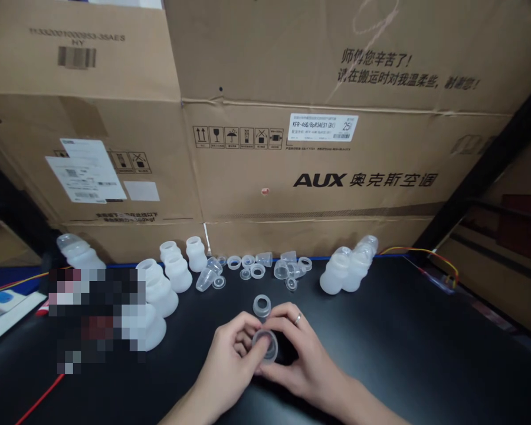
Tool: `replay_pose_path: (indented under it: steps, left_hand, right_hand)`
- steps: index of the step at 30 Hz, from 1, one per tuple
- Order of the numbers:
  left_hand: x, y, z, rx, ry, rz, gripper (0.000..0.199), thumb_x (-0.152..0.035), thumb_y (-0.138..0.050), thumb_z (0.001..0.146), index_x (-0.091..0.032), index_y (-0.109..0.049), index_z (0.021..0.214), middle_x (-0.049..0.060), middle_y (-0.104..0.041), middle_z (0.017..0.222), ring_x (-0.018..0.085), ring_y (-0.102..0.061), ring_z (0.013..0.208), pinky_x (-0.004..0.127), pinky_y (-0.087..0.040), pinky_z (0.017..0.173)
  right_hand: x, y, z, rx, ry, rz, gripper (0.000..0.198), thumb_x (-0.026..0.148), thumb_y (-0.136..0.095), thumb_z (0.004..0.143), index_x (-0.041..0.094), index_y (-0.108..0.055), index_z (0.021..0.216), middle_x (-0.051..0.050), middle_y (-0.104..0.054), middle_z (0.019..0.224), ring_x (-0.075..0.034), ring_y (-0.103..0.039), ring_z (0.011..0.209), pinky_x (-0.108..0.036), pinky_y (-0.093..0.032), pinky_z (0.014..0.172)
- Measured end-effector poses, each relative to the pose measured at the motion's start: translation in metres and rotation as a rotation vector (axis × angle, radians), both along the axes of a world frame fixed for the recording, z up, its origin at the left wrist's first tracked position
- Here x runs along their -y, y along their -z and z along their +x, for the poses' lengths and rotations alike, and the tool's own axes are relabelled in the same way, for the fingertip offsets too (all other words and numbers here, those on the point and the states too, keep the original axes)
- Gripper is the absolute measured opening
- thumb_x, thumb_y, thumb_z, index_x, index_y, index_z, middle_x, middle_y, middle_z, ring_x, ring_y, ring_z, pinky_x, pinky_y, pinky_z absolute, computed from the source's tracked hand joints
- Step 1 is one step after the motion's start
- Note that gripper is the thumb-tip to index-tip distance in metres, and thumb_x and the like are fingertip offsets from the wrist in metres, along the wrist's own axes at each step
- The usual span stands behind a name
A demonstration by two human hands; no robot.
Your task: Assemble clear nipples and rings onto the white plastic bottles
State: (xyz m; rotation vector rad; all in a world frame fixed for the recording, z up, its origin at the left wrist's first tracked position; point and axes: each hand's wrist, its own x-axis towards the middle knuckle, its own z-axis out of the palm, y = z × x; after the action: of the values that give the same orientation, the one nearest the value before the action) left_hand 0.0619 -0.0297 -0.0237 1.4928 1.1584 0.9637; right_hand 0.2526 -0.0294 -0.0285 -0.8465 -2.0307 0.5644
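Both my hands meet low in the middle of the view around a translucent plastic collar ring (273, 352). My left hand (228, 357) grips it with the thumb pressed into its opening, the other fingers curled behind. My right hand (303, 348), wearing a ring on one finger, has its fingertips and thumb closed about the same collar from the right. Whether another small part sits inside the collar is hard to tell under the thumb. Just beyond my fingers, a second translucent collar ring (261, 305) rests on the black table.
White squat bottles (177, 273) stand in a group at left, with more white bottles (335, 273) at right. Between them lie see-through cups (207, 279), loose rings (257, 271) and small discs (291, 284). A large cardboard sheet (248, 200) rises behind. A blurred patch covers the left.
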Motion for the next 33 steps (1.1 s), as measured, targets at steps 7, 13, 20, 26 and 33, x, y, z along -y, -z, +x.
replay_pose_path:
  steps: [7,13,20,26,33]
  left_hand:
    - [-0.002,0.000,-0.003,0.073,0.091,-0.109,0.019,-0.031,-0.076,0.081,-0.015,-0.068,0.084,-0.004,-0.057,0.067,0.009,-0.054,0.054,0.018,-0.044,0.049]
    - [-0.004,-0.004,-0.009,0.161,0.160,-0.133,0.025,-0.036,-0.079,0.080,-0.015,-0.066,0.085,-0.003,-0.058,0.070,0.009,-0.056,0.058,0.018,-0.046,0.053]
    - [-0.006,-0.004,-0.005,0.218,0.122,-0.185,0.035,-0.040,-0.087,0.073,-0.017,-0.062,0.081,-0.007,-0.055,0.061,0.008,-0.055,0.047,0.019,-0.047,0.047]
    - [-0.006,-0.001,-0.004,0.349,0.067,-0.157,0.037,-0.030,-0.089,0.067,-0.019,-0.055,0.071,-0.010,-0.051,0.056,0.007,-0.051,0.044,0.018,-0.045,0.044]
    - [-0.007,-0.007,-0.003,0.347,0.085,-0.087,0.031,-0.039,-0.084,0.079,-0.016,-0.064,0.086,-0.001,-0.067,0.071,0.009,-0.060,0.058,0.020,-0.051,0.054]
  right_hand:
    - [0.002,-0.002,0.001,0.049,-0.063,0.027,0.044,0.036,-0.085,0.087,0.024,-0.065,0.124,-0.006,-0.063,0.109,-0.023,-0.059,0.100,-0.036,-0.053,0.089]
    - [0.002,-0.008,-0.001,0.030,-0.070,-0.023,0.048,0.040,-0.087,0.085,0.026,-0.068,0.126,-0.006,-0.063,0.109,-0.023,-0.060,0.100,-0.036,-0.054,0.088]
    - [0.006,-0.007,0.002,0.072,-0.079,0.037,0.040,0.034,-0.079,0.092,0.026,-0.067,0.130,-0.007,-0.064,0.109,-0.022,-0.061,0.099,-0.036,-0.056,0.088]
    - [0.007,0.001,-0.005,0.029,-0.140,0.181,0.059,0.021,-0.072,0.097,0.027,-0.048,0.151,-0.010,-0.065,0.113,-0.022,-0.063,0.098,-0.036,-0.059,0.087]
    - [0.005,-0.001,-0.002,-0.010,-0.073,-0.017,0.049,0.021,-0.072,0.095,0.031,-0.059,0.141,-0.008,-0.061,0.117,-0.019,-0.065,0.090,-0.032,-0.060,0.080]
